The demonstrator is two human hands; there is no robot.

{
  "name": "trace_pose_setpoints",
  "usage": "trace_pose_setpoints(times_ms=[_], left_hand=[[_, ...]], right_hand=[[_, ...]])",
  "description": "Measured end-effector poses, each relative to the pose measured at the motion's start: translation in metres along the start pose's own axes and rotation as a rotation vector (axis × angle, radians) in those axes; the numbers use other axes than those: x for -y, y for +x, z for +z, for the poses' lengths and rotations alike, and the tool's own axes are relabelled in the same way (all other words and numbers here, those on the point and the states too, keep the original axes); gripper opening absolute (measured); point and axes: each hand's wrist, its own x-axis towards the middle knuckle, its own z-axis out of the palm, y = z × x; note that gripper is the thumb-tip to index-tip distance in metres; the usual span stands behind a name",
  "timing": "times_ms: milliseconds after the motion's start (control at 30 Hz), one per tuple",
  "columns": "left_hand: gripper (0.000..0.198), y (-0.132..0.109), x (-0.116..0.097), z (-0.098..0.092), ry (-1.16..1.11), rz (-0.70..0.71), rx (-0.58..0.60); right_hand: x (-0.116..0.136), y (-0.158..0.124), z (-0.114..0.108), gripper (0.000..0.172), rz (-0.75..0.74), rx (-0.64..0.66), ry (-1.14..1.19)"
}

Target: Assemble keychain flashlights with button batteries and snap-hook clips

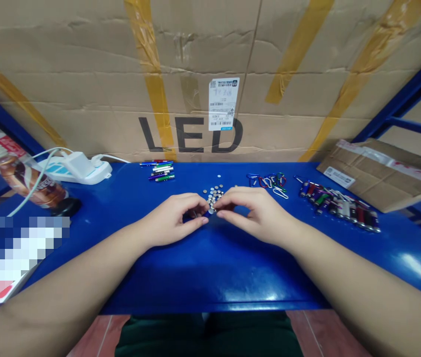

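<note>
Piece [197,214] lies crosswise between left hand [171,220], right hand [257,213].

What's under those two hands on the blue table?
Between the left hand and right hand a small dark part peeks out, mostly covered by them. Behind lie silver button cells on the blue table.

Glossy blue table [232,267], shiny metal button cells [213,192], matt creased cardboard box [84,74].
</note>
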Motion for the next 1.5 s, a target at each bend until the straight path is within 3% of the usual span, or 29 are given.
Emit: trace_pose_setpoints(times_ms=[233, 400, 500, 633, 800, 933, 1133, 1433, 1500], left_hand=[[0.015, 0.001, -0.001, 0.002, 0.016, 0.035, 0.007], [0.015, 0.0, 0.0, 0.002, -0.001, 0.006, 0.001], [0.019, 0.0, 0.0, 0.001, 0.013, -0.021, -0.013], [0.028, -0.001, -0.001, -0.001, 0.018, -0.024, -0.045], [0.018, 0.0, -0.001, -0.001, 0.012, -0.015, -0.05], [0.019, -0.001, 0.001, -0.001, 0.011, -0.036, -0.061], [0.017, -0.001, 0.001, -0.001, -0.011, -0.042, -0.087], [0.015, -0.001, 0.002, 0.0, -0.043, -0.035, -0.086], [0.018, -0.001, 0.001, 0.001, -0.059, -0.046, -0.101]], right_hand=[[0.002, -0.001, 0.01, 0.011, -0.055, -0.003, 0.007], [0.0, 0.0, -0.001, 0.016, -0.041, 0.025, -0.066], [-0.007, -0.001, -0.023, 0.016, 0.102, 0.085, -0.221], [-0.028, -0.013, -0.058, 0.016, 0.383, 0.283, -0.406], [-0.052, -0.026, -0.082, 0.021, 0.619, 0.301, -0.561], [-0.054, -0.023, -0.082, 0.022, 0.72, 0.322, -0.551], [-0.042, -0.018, -0.075, 0.013, 0.761, 0.479, -0.498], [-0.043, -0.023, -0.082, 0.01, 0.862, 0.538, -0.444], [-0.044, -0.021, -0.079, 0.009, 0.821, 0.491, -0.445]])
